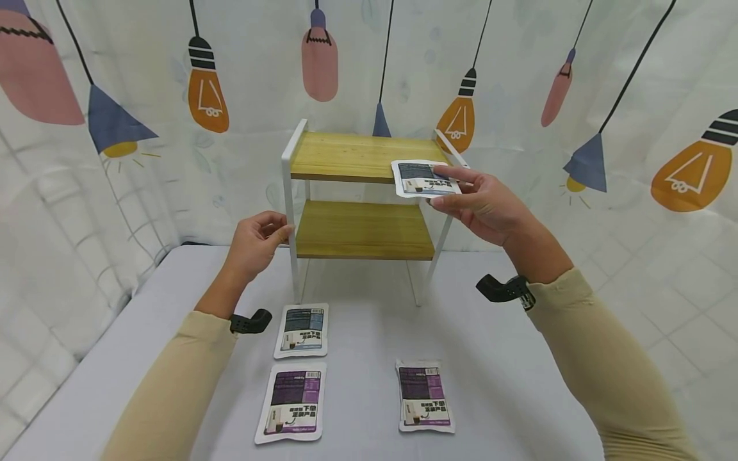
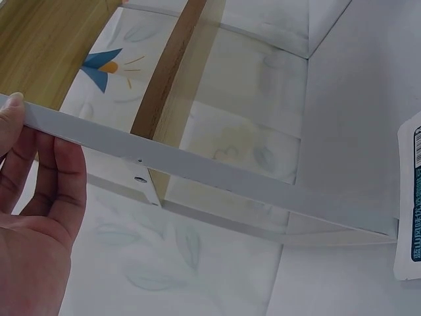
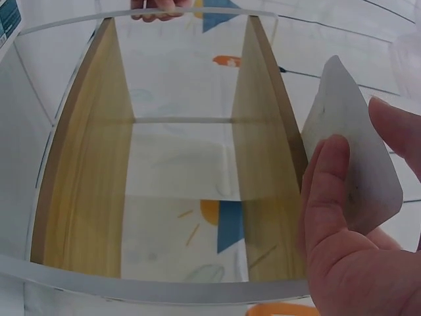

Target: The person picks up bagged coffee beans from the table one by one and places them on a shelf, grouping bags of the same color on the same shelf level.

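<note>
Currently, a blue-labelled pouch (image 1: 410,186) is pinched in the grip of the right hand (image 1: 489,206), by the near right edge of the two-tier rack (image 1: 363,230). The left hand (image 1: 259,243) pinches its left white frame (image 1: 287,192). Nearer, on the table (image 1: 357,378), lie another blue-labelled pouch (image 1: 302,331), left, and purple-labelled pouches (image 1: 291,403), left and right.

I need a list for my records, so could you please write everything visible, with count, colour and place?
Backdrop: 1, whitish with printed lamps, background
Table: 1, white, foreground
Shelf: 1, white frame with yellowish boards, on table
Blue-labelled pouches: 2, white, one raised at shelf's upper right, one on table near left legs
Purple-labelled pouches: 2, white, on table, left and right
Wrist devices: 2, black, one per wrist
Sleeves: 2, beige, both arms
Left hand: 1, bare, gripping shelf's left post
Right hand: 1, bare, pinching the raised pouch
</note>
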Motion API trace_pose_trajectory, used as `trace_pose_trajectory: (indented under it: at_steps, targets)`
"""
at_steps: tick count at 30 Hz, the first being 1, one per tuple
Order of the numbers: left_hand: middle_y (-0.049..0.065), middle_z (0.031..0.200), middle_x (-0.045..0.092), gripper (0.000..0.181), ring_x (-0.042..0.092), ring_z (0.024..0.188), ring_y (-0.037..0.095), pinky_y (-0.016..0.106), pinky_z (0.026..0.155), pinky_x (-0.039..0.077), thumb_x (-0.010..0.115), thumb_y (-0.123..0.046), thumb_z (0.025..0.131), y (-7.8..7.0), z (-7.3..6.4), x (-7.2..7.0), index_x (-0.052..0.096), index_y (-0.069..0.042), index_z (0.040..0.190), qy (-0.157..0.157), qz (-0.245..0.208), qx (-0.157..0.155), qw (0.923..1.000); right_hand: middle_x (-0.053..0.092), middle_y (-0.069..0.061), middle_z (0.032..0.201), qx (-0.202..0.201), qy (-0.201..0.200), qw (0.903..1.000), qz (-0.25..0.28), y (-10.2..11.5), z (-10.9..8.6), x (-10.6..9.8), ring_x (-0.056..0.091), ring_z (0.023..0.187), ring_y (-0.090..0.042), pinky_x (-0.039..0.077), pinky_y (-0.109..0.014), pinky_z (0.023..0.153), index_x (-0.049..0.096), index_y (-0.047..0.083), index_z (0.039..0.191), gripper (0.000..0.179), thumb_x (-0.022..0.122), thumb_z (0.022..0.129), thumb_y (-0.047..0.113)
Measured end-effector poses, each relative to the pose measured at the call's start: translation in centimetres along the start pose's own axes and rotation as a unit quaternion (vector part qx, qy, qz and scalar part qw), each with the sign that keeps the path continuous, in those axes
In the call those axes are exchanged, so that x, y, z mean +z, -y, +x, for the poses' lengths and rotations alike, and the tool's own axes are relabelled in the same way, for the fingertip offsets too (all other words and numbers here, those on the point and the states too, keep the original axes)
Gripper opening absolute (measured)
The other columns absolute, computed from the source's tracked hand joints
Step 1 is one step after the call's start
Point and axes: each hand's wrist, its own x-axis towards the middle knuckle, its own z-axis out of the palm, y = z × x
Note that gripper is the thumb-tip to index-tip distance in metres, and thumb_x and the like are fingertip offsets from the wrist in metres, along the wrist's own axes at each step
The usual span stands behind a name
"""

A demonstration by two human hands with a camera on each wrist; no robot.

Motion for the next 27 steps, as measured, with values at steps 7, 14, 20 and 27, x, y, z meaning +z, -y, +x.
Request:
trace_pose_trajectory:
  at_steps: [7, 14, 20, 27]
  targets:
    - [0.007, 0.105, 0.066, 0.031, 0.067, 0.096, 0.01, 0.015, 0.085, 0.057, 0.066, -0.029, 0.101, -0.01, 0.04, 0.0, 0.067, -0.001, 0.114, 0.001, 0.0, 0.0, 1.0, 0.041, -0.009, 0.152, -0.001, -0.007, 1.0, 0.003, -0.08, 0.16, -0.16, 0.055, 0.126, -0.028, 0.058, -0.022, 0.092, 0.048, 0.018, 0.154, 0.066, 0.069, 0.094, -0.002]
    - [0.006, 0.104, 0.066, 0.031, 0.067, 0.096, 0.009, 0.013, 0.083, 0.056, 0.066, -0.028, 0.101, -0.1, 0.03, -0.03, 0.067, 0.0, 0.114, 0.0, -0.001, 0.002, 1.0, 0.043, -0.011, 0.147, -0.006, -0.006, 1.0, 0.003, -0.07, 0.33, -0.2, 0.061, 0.117, -0.023, 0.059, -0.022, 0.09, 0.046, 0.015, 0.155, 0.067, 0.068, 0.094, -0.003]
    - [0.007, 0.105, 0.066, 0.03, 0.067, 0.095, 0.01, 0.013, 0.084, 0.056, 0.065, -0.029, 0.102, -0.13, -0.02, -0.09, 0.067, -0.001, 0.114, -0.001, 0.004, 0.001, 1.0, 0.044, -0.011, 0.145, -0.005, -0.003, 0.9999, 0.009, 0.08, 0.45, -0.23, 0.063, 0.113, -0.023, 0.06, -0.023, 0.089, 0.045, 0.014, 0.155, 0.067, 0.067, 0.095, -0.004]
    - [0.007, 0.104, 0.065, 0.031, 0.067, 0.094, 0.01, 0.014, 0.083, 0.057, 0.066, -0.029, 0.101, -0.21, 0.03, -0.02, 0.067, 0.0, 0.112, 0.0, 0.003, 0.002, 1.0, 0.043, -0.01, 0.147, -0.003, -0.016, 0.9998, 0.013, 0.2, 0.51, -0.16, 0.063, 0.115, -0.023, 0.06, -0.024, 0.09, 0.047, 0.014, 0.154, 0.066, 0.069, 0.094, -0.003]
